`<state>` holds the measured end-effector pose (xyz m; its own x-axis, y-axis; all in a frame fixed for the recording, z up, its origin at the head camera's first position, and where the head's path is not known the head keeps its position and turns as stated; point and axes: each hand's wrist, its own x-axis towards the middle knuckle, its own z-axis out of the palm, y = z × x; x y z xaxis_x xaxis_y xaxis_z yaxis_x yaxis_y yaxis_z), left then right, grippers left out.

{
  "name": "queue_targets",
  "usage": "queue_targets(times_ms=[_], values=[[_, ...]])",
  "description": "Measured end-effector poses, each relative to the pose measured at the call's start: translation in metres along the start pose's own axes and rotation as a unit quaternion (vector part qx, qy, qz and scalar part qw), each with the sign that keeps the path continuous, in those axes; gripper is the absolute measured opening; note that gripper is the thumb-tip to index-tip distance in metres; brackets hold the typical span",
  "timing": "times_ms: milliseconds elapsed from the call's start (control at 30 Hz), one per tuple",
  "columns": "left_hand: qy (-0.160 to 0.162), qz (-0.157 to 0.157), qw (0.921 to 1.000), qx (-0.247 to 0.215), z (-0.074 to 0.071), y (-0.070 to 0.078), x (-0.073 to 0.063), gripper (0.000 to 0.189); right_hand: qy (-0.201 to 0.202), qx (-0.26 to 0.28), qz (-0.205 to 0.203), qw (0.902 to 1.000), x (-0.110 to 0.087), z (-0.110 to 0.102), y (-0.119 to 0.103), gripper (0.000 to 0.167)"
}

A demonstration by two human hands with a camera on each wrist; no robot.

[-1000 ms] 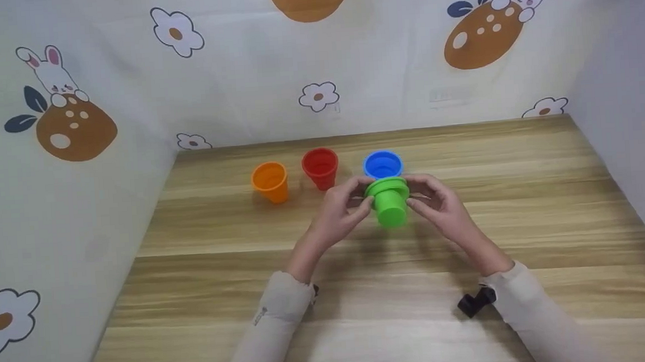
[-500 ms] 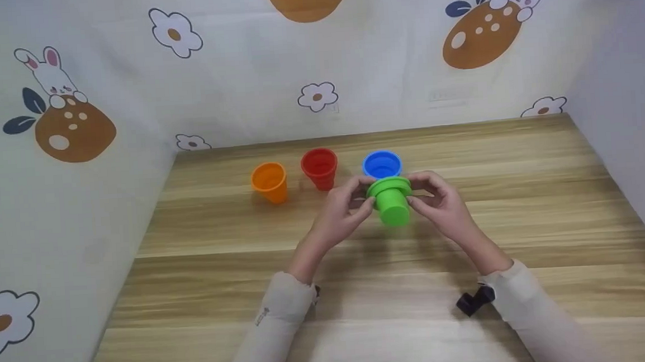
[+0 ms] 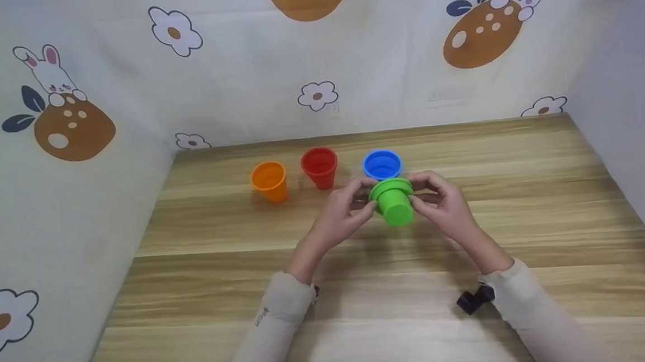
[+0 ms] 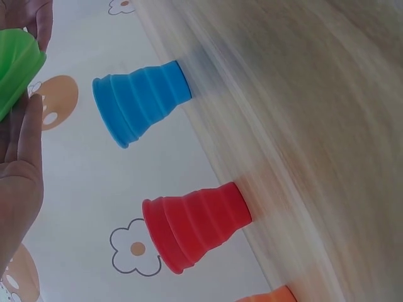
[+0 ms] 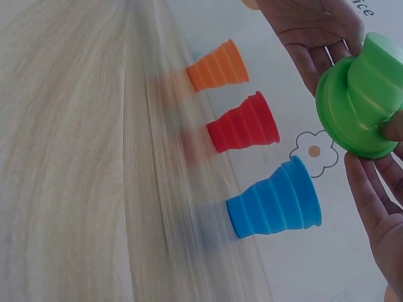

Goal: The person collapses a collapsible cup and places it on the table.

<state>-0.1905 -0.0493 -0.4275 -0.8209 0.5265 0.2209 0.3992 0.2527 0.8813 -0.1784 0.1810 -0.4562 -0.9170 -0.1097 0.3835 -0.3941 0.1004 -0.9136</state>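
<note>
Between both hands, a green collapsible cup point(image 3: 396, 203) is held above the table, its base tilted toward me and its wide rim facing away. My left hand point(image 3: 338, 216) pinches the cup's left side with thumb and fingers. On the opposite side my right hand point(image 3: 444, 204) grips it the same way. The right wrist view shows the green cup point(image 5: 371, 94) with its outer ring folded down around a narrower middle. Just beyond the hands stands a blue collapsible cup point(image 3: 382, 165), upright and extended, its lower part hidden by the green one.
A red cup point(image 3: 320, 169) and an orange cup point(image 3: 270, 182) stand upright to the left of the blue one on the wooden table point(image 3: 222, 288). Behind the table rises a wall point(image 3: 248, 68) covered with printed rabbits and flowers. A black device point(image 3: 475, 299) sits at my right cuff.
The green cup has shifted slightly to the right and its base has tipped a little upward. Both hands keep hold of it; the other cups have not moved.
</note>
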Motion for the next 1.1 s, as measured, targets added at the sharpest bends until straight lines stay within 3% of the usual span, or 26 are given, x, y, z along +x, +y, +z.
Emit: queue_targets(times_ms=[267,433,800,1100], values=[[-0.024,-0.011,0.9996,0.012,-0.0006,0.0014,0.0022,0.04,-0.017,-0.048,-0.023,0.9984,-0.0002,-0.0004,-0.0005,0.026],[-0.013,-0.012,0.9998,0.006,-0.001,0.0023,0.0032,0.037,-0.045,-0.06,-0.024,0.9969,-0.0002,-0.0018,-0.0012,0.029],[0.037,0.02,0.9983,-0.04,-0.0021,-0.0006,0.0015,0.033,-0.118,0.029,0.031,0.9922,-0.0009,-0.0064,0.0041,0.047],[0.072,0.037,0.9949,-0.06,-0.0034,-0.0021,0.0004,0.034,-0.157,0.09,0.024,0.9832,-0.0023,-0.0079,0.007,0.054]])
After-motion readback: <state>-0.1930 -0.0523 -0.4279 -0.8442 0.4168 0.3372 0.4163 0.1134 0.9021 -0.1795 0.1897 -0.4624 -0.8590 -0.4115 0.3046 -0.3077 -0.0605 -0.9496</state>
